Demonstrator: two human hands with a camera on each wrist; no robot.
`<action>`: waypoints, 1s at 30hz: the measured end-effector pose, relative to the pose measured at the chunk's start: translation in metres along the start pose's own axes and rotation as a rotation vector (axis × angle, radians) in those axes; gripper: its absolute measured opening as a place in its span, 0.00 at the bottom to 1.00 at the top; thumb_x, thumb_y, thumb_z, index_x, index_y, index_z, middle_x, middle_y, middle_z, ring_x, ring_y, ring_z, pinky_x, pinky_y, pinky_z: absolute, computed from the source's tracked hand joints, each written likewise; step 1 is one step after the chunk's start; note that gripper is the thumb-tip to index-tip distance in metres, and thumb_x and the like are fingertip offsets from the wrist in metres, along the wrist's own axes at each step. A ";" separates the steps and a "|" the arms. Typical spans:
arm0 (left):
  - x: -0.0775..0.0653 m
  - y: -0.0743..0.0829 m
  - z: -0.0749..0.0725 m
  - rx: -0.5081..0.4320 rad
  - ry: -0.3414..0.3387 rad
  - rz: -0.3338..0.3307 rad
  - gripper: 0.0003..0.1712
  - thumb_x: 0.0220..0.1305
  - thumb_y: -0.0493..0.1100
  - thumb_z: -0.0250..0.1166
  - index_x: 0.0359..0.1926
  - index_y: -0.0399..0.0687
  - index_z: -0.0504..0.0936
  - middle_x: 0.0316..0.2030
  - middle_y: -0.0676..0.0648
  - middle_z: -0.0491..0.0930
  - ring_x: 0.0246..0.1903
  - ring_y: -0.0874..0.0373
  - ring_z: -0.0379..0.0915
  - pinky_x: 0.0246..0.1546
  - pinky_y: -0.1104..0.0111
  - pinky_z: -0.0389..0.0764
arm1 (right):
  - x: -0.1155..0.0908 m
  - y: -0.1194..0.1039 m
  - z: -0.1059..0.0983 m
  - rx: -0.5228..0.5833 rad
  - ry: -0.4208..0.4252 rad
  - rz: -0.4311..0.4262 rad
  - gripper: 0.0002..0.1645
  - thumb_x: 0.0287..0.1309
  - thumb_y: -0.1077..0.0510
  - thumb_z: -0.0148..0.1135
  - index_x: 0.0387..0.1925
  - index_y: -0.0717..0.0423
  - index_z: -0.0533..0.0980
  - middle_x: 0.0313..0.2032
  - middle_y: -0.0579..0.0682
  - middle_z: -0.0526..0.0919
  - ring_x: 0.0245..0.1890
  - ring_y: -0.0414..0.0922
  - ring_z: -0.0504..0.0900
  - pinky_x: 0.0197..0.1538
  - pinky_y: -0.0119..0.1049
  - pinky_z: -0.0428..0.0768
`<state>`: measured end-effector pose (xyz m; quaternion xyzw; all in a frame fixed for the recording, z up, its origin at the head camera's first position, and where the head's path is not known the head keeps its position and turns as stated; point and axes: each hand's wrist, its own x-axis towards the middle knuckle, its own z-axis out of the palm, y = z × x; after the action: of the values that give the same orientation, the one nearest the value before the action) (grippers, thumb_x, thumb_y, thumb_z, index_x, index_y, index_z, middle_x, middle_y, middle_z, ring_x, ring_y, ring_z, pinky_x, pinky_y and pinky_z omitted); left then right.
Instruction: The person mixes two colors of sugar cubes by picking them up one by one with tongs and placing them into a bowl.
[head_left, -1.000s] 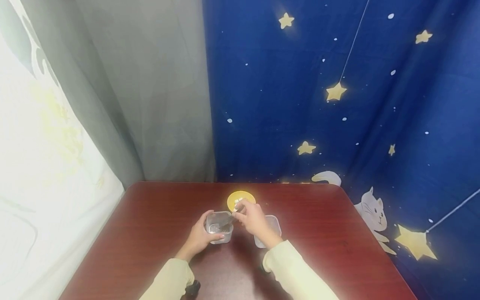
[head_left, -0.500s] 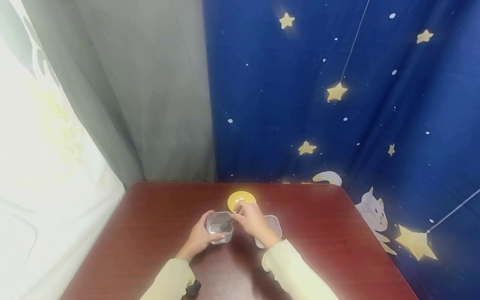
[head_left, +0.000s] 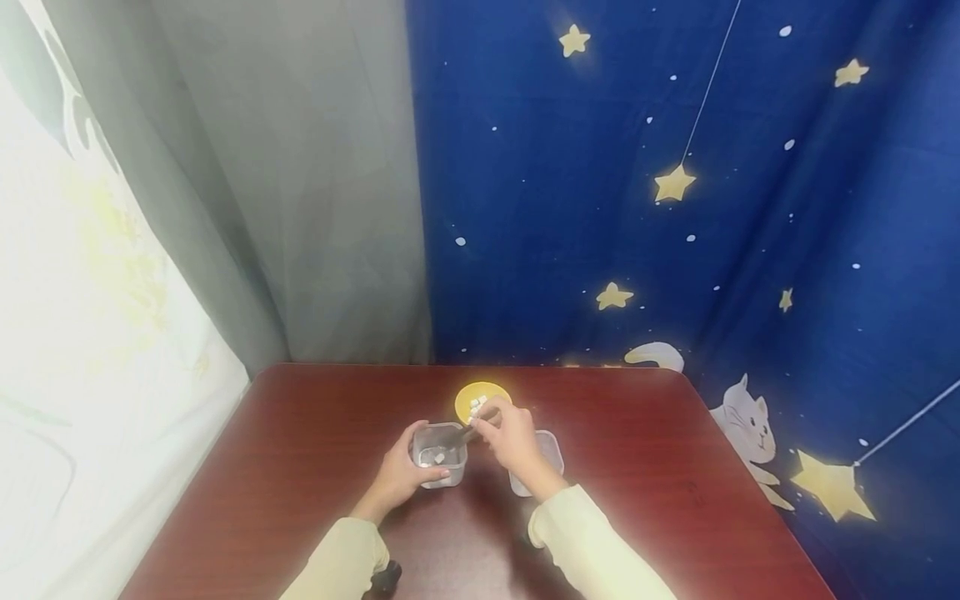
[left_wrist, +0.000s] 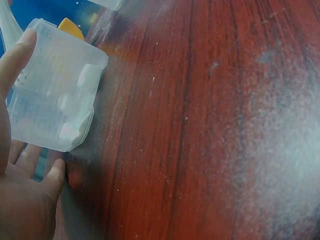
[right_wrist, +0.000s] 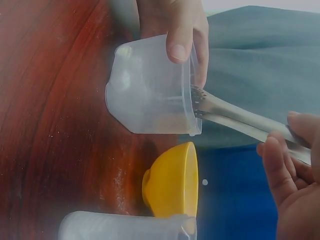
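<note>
My left hand (head_left: 402,468) grips a clear plastic container (head_left: 450,477) around its sides, thumb and fingers on opposite walls. Inside it a white cube (head_left: 439,458) and other white pieces show near the bottom, also blurred through the wall in the left wrist view. Metal tongs (right_wrist: 242,120) are pinched in my right hand (head_left: 513,437), and their perforated tips reach in over the container's rim. Just beyond, a yellow bowl (right_wrist: 167,182) holds several white cubes (head_left: 477,405), with my right fingers overlapping its near edge in the head view.
A second clear plastic container (head_left: 551,450) stands right of the first, partly behind my right wrist. All of these are on a reddish-brown table (head_left: 337,417). Behind its far edge hang a grey curtain (head_left: 337,208) and a blue starry curtain (head_left: 540,208).
My right hand has shifted slightly right and up, and the tongs show more over the container's rim. A white cube now stands out inside the container. The left hand stays in place.
</note>
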<state>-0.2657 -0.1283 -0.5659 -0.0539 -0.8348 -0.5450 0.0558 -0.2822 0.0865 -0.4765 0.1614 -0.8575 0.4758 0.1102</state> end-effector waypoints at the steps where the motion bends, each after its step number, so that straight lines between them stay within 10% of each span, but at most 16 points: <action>1: 0.000 0.000 0.000 -0.001 0.002 0.000 0.58 0.33 0.48 0.85 0.67 0.47 0.66 0.56 0.42 0.75 0.49 0.49 0.75 0.52 0.55 0.74 | 0.000 0.000 -0.001 0.012 0.008 0.002 0.07 0.54 0.60 0.70 0.31 0.52 0.77 0.18 0.52 0.82 0.16 0.50 0.81 0.18 0.33 0.76; 30: -0.002 0.001 -0.001 0.004 0.002 -0.005 0.58 0.34 0.48 0.84 0.68 0.48 0.65 0.55 0.42 0.76 0.49 0.49 0.74 0.53 0.54 0.73 | -0.004 0.005 0.010 -0.267 -0.126 -0.040 0.18 0.47 0.49 0.75 0.37 0.54 0.82 0.25 0.44 0.85 0.25 0.37 0.82 0.33 0.34 0.80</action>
<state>-0.2634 -0.1284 -0.5650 -0.0512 -0.8361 -0.5434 0.0553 -0.2807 0.0807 -0.4869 0.1920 -0.9149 0.3444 0.0864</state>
